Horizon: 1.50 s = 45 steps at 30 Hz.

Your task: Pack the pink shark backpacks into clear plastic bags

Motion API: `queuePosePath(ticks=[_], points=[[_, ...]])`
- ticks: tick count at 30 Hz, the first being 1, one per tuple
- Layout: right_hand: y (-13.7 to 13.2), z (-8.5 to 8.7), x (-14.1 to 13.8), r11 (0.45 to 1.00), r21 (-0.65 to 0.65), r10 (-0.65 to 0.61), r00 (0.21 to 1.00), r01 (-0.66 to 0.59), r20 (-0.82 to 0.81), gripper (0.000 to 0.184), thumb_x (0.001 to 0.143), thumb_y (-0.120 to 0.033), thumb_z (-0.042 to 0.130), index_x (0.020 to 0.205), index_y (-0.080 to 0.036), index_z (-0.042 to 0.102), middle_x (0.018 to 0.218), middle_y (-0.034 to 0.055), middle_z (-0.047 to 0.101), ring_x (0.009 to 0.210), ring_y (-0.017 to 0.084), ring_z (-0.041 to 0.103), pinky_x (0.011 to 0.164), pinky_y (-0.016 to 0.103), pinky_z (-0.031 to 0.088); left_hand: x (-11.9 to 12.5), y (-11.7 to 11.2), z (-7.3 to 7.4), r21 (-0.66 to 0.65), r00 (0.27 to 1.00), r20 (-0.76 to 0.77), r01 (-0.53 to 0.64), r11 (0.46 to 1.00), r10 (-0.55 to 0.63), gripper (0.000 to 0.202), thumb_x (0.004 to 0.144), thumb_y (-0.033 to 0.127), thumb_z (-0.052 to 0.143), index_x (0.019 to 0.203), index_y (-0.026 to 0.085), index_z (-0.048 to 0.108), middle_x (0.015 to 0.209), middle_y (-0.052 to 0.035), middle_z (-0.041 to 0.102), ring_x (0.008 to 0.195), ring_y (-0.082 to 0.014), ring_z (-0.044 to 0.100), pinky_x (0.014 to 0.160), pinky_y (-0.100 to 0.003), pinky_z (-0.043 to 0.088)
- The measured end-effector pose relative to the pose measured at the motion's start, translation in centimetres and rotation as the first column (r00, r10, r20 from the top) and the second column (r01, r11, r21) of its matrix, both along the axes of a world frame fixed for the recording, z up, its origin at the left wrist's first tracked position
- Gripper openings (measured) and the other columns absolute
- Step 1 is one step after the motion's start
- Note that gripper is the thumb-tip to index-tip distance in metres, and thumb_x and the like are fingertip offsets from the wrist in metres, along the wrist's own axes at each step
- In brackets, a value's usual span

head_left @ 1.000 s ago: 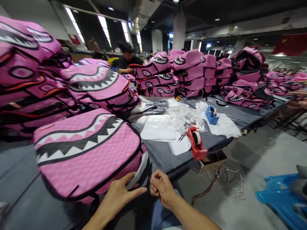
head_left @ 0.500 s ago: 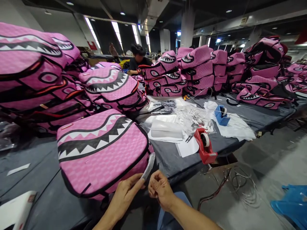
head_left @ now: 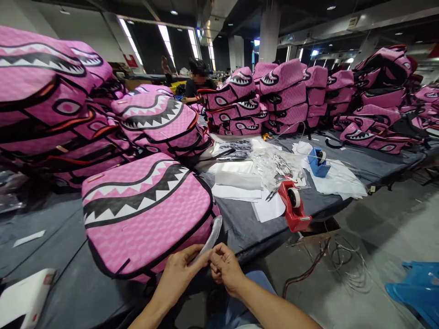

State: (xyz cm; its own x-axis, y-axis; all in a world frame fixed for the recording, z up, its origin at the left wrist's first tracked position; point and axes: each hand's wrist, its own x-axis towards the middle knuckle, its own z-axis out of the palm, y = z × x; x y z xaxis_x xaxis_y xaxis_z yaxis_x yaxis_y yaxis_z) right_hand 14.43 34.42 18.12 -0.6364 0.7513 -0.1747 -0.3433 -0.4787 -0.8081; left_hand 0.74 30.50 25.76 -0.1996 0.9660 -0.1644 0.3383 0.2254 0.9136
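A pink backpack with a shark-mouth print [head_left: 144, 214] lies flat on the dark grey table [head_left: 247, 224] right in front of me. At its near right edge a pale, translucent strip [head_left: 211, 236] sticks up. My left hand [head_left: 180, 274] pinches the lower end of that strip between thumb and fingers. My right hand [head_left: 224, 268] is closed beside it, its fingertips meeting the strip and my left fingers.
Stacks of the same pink bags [head_left: 51, 109] rise at left and along the far side [head_left: 274, 100]. A red tape dispenser [head_left: 293, 205], a blue one [head_left: 318, 162], white sheets and clear plastic bags [head_left: 274, 169] lie mid-table. A seated person [head_left: 197, 82] is behind. Cables [head_left: 329, 265] and a blue bin [head_left: 418, 292] are on the floor.
My two hands have come together on the pale strip; the right hand shifted left to touch it. The view swung slightly left, so the bag sits more centrally.
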Motion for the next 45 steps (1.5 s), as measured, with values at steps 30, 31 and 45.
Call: queuePosePath(ticks=[30,31,45], points=[[0.2,0.9,0.2,0.849,-0.373,0.158,0.855,-0.373,-0.494,0.031,0.075,-0.027,0.084,0.083,-0.018,0.056,0.047,-0.0144,0.045,0.035,-0.001,0.015,0.036,0.014,0.004,-0.3,-0.6,-1.8,0.267,0.979,-0.157,-0.085,0.96,0.131,0.054,0.081,0.057,0.064,0.123,0.023,0.067,0.126,-0.0094,0.074,0.11,-0.0265,0.073,0.097,-0.039,0.06],[0.6,0.8,-0.1,0.823,-0.371,0.182,0.818,-0.431,-0.546,0.027,0.077,-0.025,0.08,0.08,-0.017,0.055,0.046,-0.0141,0.044,0.035,-0.001,0.014,0.035,0.014,0.003,-0.3,-0.6,-1.8,0.278,0.978,-0.154,-0.096,0.956,0.143,0.057,0.082,0.056,0.065,0.128,0.023,0.062,0.127,-0.0088,0.073,0.107,-0.0249,0.074,0.096,-0.038,0.06],[1.8,-1.8,3.9,0.836,-0.34,0.23,0.838,-0.43,-0.495,0.046,0.079,-0.038,0.08,0.121,-0.029,0.066,0.049,-0.0132,0.052,0.033,0.001,0.018,0.034,0.013,0.008,0.0,-3.0,-4.7,0.427,0.192,-0.897,0.606,0.671,0.398,0.066,0.096,0.0,0.03,0.161,0.01,0.022,0.134,-0.0132,0.069,0.118,-0.0217,0.068,0.112,-0.035,0.042]])
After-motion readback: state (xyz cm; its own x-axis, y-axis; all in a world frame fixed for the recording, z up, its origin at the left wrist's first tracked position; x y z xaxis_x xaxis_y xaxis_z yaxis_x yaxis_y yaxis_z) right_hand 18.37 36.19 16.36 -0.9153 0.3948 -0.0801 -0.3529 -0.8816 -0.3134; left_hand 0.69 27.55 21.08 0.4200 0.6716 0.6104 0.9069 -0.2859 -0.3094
